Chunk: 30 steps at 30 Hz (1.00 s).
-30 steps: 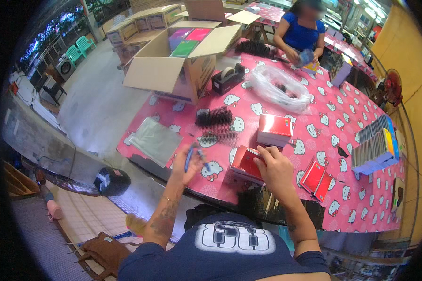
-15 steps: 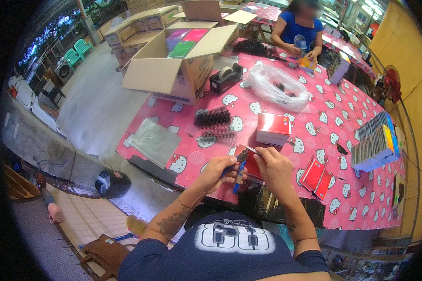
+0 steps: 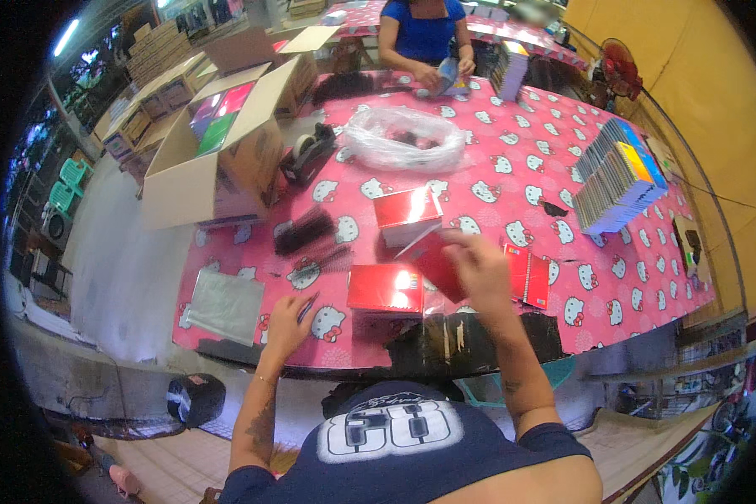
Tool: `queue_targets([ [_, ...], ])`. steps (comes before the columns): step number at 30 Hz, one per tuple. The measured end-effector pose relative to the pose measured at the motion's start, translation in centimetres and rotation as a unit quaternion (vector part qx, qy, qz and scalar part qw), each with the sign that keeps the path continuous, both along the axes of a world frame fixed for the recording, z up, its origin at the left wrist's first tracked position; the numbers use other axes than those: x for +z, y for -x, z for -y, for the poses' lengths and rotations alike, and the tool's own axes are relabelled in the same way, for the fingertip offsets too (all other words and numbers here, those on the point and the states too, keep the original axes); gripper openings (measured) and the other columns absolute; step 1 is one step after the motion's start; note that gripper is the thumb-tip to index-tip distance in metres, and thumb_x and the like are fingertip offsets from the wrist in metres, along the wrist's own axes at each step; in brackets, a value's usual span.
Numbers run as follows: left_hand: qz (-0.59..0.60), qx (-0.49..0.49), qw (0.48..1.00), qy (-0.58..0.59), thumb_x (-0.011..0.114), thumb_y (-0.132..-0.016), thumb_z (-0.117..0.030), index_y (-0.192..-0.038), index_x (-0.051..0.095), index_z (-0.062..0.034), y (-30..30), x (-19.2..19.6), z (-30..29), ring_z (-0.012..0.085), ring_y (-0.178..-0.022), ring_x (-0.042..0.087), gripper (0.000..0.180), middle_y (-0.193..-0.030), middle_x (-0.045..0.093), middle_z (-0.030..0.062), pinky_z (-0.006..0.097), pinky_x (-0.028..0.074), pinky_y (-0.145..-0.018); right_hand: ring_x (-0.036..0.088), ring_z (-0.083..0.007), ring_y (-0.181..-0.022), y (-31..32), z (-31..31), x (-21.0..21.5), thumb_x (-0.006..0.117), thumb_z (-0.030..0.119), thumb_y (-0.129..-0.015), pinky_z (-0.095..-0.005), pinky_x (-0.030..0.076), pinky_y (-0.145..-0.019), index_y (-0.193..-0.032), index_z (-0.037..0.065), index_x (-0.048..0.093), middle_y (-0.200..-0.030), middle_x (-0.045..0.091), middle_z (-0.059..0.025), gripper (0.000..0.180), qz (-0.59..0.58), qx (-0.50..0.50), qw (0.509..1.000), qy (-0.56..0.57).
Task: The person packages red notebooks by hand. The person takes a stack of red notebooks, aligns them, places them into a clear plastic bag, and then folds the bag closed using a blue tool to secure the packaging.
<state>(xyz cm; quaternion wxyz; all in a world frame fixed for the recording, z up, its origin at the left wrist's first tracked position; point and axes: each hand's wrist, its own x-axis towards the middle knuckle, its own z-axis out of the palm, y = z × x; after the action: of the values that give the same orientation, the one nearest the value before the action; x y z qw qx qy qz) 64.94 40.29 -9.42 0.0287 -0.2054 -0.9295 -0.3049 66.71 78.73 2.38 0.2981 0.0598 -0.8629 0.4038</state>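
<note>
A red notebook [image 3: 435,262] is in my right hand [image 3: 477,265], its fingers closed on the edge and slightly blurred. It is tilted above the table, beside two stacks of red notebooks, one farther [image 3: 405,207] and one nearer [image 3: 383,288]. To the left, low over the table edge, my left hand [image 3: 287,328] is closed round a small pair of pliers [image 3: 308,307], mostly hidden by the fingers. Black spiral coils [image 3: 304,232] lie beyond that hand. Red spiral-bound notebooks [image 3: 531,279] rest just right of my right hand.
Clear plastic sleeves [image 3: 224,304] lie at the left edge. Farther back are an open carton [image 3: 248,168], a tape dispenser [image 3: 307,157] and a ring-shaped plastic bundle [image 3: 405,139]. Stacked spiral notebooks [image 3: 609,193] stand at the right. A person in blue [image 3: 424,38] works across the pink-covered table.
My hands have parted: the left moved left with the pliers, the right carries a red notebook off the nearer stack's place. The view has swung right.
</note>
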Motion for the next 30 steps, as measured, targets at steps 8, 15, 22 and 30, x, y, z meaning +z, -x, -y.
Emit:
queue_targets([
  [8, -0.237, 0.046, 0.959, -0.146, 0.065, -0.088, -0.007, -0.115, 0.066, -0.0021, -0.1, 7.6, -9.1, 0.0362, -0.102, 0.062, 0.027, -0.112, 0.064, 0.0202, 0.043, 0.05, -0.09, 0.06, -0.0112, -0.064, -7.0, -29.6, -15.6, 0.068, 0.031, -0.092, -0.0293, 0.046, -0.057, -0.09, 0.004, 0.071, -0.077, 0.066, -0.002, 0.027, 0.183, -0.198, 0.811, 0.519],
  [15, -0.202, -0.03, 0.963, -0.176, 0.066, -0.085, 0.0, -0.103, 0.067, 0.0011, -0.5, 7.2, -10.5, 0.0342, -0.095, 0.064, 0.018, -0.105, 0.065, 0.0181, 0.04, 0.053, -0.081, 0.07, -0.0234, -0.083, -2.3, -24.3, -22.3, 0.081, 0.044, -0.076, -0.0382, 0.053, -0.077, -0.096, -0.005, 0.073, -0.092, 0.074, -0.0169, 0.054, 0.235, -0.333, 0.884, 0.23],
  [22, -0.199, -0.086, 0.969, -0.121, 0.071, -0.084, -0.009, -0.106, 0.067, -0.0025, -0.9, 7.2, -12.6, 0.035, -0.096, 0.064, 0.023, -0.106, 0.065, 0.0172, 0.043, 0.052, -0.084, 0.068, -0.0358, -0.096, -0.1, -22.7, -21.2, 0.079, 0.044, -0.077, -0.0436, 0.052, -0.087, -0.109, -0.005, 0.069, -0.1, 0.071, -0.0228, 0.059, 0.256, -0.371, 0.88, 0.151],
  [30, -0.244, -0.148, 0.958, -0.003, 0.072, -0.085, -0.015, -0.113, 0.067, -0.0051, -1.1, 5.2, -12.0, 0.0355, -0.111, 0.062, 0.031, -0.117, 0.065, 0.0163, 0.045, 0.05, -0.095, 0.04, -0.044, -0.133, -1.6, -11.7, -16.8, 0.069, 0.061, -0.079, -0.0611, 0.036, -0.104, -0.143, 0.009, 0.046, -0.148, 0.036, -0.0265, 0.086, 0.292, -0.404, 0.851, -0.164],
])
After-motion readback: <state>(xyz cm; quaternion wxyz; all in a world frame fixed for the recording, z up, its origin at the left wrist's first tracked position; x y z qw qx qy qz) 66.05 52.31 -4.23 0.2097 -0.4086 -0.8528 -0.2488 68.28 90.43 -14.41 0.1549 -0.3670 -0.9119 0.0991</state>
